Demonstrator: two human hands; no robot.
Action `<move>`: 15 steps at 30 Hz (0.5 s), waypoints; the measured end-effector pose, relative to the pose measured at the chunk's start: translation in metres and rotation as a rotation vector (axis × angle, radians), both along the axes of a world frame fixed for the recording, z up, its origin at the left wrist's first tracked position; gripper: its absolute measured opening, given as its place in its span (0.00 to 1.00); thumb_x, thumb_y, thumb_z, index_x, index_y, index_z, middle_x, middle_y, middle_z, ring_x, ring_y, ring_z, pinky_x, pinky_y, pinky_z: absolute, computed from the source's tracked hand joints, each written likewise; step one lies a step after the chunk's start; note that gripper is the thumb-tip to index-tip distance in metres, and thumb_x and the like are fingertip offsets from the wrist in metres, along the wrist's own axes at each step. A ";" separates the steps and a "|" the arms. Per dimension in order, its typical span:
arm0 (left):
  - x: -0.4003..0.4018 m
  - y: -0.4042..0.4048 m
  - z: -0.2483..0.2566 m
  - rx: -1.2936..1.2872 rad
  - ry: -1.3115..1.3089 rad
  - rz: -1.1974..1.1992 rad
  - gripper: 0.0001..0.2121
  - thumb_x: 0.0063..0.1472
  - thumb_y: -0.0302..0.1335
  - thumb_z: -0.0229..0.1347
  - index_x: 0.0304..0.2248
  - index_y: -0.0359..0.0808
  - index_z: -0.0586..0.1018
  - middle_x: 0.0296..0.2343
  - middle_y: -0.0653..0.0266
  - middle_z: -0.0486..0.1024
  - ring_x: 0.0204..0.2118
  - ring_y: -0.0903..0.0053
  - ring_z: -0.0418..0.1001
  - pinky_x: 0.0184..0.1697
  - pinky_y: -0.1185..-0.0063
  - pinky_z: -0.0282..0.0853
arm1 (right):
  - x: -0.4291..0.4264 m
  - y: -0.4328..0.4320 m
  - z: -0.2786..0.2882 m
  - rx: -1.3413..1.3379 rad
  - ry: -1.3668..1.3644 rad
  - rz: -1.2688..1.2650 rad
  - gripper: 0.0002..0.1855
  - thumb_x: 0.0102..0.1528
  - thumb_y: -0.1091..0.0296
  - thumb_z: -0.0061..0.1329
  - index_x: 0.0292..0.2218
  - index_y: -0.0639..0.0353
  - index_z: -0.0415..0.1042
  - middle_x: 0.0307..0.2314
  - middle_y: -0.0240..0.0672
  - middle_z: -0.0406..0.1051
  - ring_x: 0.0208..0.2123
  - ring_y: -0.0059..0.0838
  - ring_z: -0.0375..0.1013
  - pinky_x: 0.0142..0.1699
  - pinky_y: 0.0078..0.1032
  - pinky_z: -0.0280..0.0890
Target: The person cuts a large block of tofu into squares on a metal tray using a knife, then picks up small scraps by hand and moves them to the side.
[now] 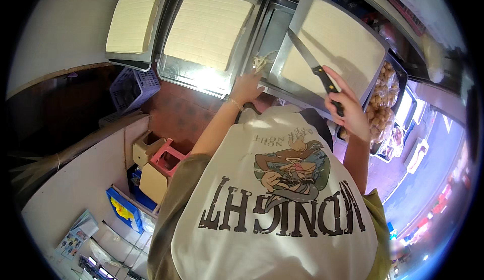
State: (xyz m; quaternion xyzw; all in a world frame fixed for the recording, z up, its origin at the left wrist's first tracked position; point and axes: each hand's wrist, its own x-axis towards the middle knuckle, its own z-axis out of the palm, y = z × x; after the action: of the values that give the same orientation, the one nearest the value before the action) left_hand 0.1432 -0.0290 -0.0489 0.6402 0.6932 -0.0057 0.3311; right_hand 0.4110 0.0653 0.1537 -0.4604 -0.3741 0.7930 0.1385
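Observation:
My right hand (346, 108) grips the black riveted handle of a kitchen knife (308, 55). The blade points up and left over a smooth, pale slab that looks like tofu (336, 41), on a metal sheet, and casts a shadow on it. My left hand (247, 87) reaches to the edge of a metal tray (278, 19); its fingertips are at a pale, crumpled scrap (259, 62), and whether they grip it is unclear. Left of that, a scored pale slab (210, 26) lies in a metal tray (191, 73). Another scored slab (132, 21) sits at the far left.
Bags of round brown food (382, 106) stand right of the metal sheet. A plastic crate (134, 89) is on the floor at left. Below it are a pink plastic stool (166, 159) and beige stools (153, 183). A low partition (90, 166) runs along the left.

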 end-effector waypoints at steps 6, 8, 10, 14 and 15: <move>-0.044 -0.014 -0.045 0.180 0.394 -0.037 0.32 0.57 0.41 0.53 0.58 0.36 0.62 0.61 0.56 0.53 0.64 0.64 0.50 0.61 0.66 0.52 | -0.072 -0.037 -0.082 0.296 -0.171 0.155 0.34 0.57 0.72 0.41 0.63 0.50 0.49 0.19 0.26 0.61 0.21 0.18 0.60 0.29 0.19 0.59; -0.062 -0.006 -0.050 0.241 0.460 -0.110 0.32 0.57 0.41 0.53 0.59 0.35 0.62 0.62 0.56 0.52 0.64 0.65 0.49 0.61 0.66 0.52 | -0.101 -0.046 -0.097 0.330 -0.221 0.197 0.34 0.57 0.71 0.42 0.63 0.52 0.49 0.19 0.28 0.63 0.23 0.20 0.63 0.32 0.20 0.61; -0.084 0.008 -0.061 0.379 0.607 -0.240 0.33 0.57 0.40 0.53 0.59 0.34 0.60 0.62 0.57 0.51 0.65 0.66 0.49 0.62 0.66 0.50 | -0.129 -0.055 -0.107 0.253 -0.173 0.117 0.34 0.57 0.73 0.41 0.63 0.52 0.49 0.19 0.27 0.62 0.22 0.19 0.61 0.30 0.19 0.59; -0.118 0.038 -0.078 0.394 0.496 -0.509 0.32 0.59 0.40 0.51 0.59 0.33 0.61 0.62 0.57 0.52 0.65 0.66 0.48 0.63 0.66 0.49 | -0.172 -0.074 -0.108 0.222 -0.189 -0.002 0.34 0.57 0.74 0.39 0.64 0.48 0.49 0.18 0.25 0.58 0.22 0.16 0.58 0.28 0.17 0.55; -0.125 0.044 -0.079 0.395 0.486 -0.516 0.32 0.59 0.40 0.51 0.59 0.33 0.61 0.62 0.57 0.52 0.65 0.66 0.48 0.63 0.66 0.49 | -0.177 -0.077 -0.106 0.218 -0.197 -0.009 0.34 0.57 0.74 0.39 0.64 0.48 0.49 0.18 0.25 0.58 0.22 0.16 0.58 0.28 0.17 0.55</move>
State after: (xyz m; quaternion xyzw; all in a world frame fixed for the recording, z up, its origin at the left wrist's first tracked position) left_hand 0.0178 0.0151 -0.1275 0.8245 0.5555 -0.1066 0.0157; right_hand 0.2344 -0.0119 0.0478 -0.5199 -0.4678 0.6980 0.1538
